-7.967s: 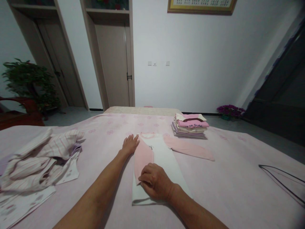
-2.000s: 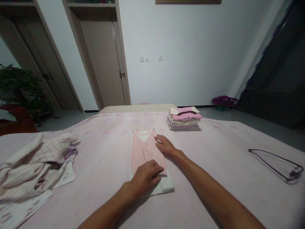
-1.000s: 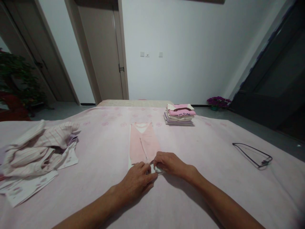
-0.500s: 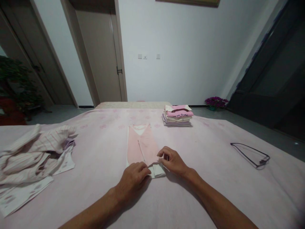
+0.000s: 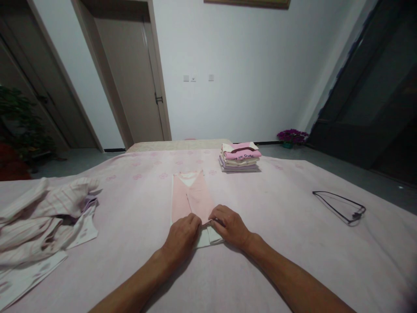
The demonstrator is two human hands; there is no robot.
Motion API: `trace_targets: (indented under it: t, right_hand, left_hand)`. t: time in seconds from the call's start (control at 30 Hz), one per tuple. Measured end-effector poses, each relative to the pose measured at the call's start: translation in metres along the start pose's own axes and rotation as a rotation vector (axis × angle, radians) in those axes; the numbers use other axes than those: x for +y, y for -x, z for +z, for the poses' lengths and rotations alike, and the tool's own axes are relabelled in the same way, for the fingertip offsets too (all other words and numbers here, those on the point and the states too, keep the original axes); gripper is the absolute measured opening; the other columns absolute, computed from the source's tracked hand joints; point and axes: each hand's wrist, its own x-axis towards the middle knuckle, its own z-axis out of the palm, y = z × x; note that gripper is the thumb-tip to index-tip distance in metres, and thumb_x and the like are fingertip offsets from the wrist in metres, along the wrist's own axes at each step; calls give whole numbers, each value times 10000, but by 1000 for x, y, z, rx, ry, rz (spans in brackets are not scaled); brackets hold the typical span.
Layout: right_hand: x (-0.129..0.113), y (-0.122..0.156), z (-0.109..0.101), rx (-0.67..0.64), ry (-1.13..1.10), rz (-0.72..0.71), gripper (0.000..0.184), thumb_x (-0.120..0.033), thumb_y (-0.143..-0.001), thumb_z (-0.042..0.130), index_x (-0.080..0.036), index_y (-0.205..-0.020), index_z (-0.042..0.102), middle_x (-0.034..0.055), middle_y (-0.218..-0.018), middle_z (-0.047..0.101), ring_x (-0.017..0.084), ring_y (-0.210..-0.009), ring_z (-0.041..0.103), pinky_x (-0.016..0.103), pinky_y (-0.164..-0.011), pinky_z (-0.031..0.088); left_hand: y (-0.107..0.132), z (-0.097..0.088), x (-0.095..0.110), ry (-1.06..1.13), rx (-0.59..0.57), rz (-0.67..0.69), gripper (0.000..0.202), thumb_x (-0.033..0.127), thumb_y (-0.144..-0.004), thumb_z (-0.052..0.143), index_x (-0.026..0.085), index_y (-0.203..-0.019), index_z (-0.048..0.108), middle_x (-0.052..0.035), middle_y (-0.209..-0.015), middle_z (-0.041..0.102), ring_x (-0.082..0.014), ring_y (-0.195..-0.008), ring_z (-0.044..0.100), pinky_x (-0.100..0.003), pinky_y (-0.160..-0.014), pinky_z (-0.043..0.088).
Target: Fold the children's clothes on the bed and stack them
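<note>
A pink and white shirt (image 5: pixel 192 195) lies flat in a narrow folded strip, its neckline pointing away from me. My left hand (image 5: pixel 183 234) grips the fabric at the near end, fingers closed. On the other side of that end, my right hand (image 5: pixel 230 225) pinches the same hem between thumb and fingers. White cloth of the shirt shows between and below the hands, with a folded flap near the right one. The fingertips partly cover the hem.
A crumpled heap of striped and white clothes (image 5: pixel 48 217) lies at the left. Beyond the shirt, to the right, stands a stack of folded clothes (image 5: pixel 240 158). Black-framed glasses (image 5: pixel 342 206) rest on the right of the pink patterned tablecloth (image 5: pixel 276 261).
Both hands have moved slightly away from me along the shirt's near end, and the right hand now pinches the hem. More of the white cloth shows below them. The view has shifted a little.
</note>
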Motion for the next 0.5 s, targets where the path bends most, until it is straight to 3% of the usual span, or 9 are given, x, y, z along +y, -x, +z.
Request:
trace_targets:
  t: [0.17, 0.33, 0.5]
  right_hand:
    - [-6, -1, 3, -6, 59, -60, 34, -237, -904, 640, -223, -930, 656, 47, -996, 683, 202, -942, 566, 340, -867, 421]
    - [-5, 1, 7, 20, 119, -77, 133, -269, -864, 704, -219, -984, 675, 53, -1021, 698, 222, -983, 561, 372, -899, 406]
    - [0, 1, 7, 49, 85, -61, 129, -235, -861, 694, -224, -989, 702, 43, -1026, 718, 216, -976, 582, 373, -897, 419]
  left_hand:
    - [0, -6, -11, -59, 65, 16, 167, 201, -1013, 439, 184, -944, 591, -45, -877, 657, -190, -795, 615, -294, -718, 433]
    - [-3, -8, -9, -106, -52, 21, 160, 247, -989, 506, 193, -900, 628, -53, -857, 676, -217, -818, 625, -311, -720, 428]
    - [-6, -18, -14, 96, -74, -3, 158, 302, -988, 509, 217, -969, 641, -33, -921, 675, -178, -850, 621, -278, -735, 429]
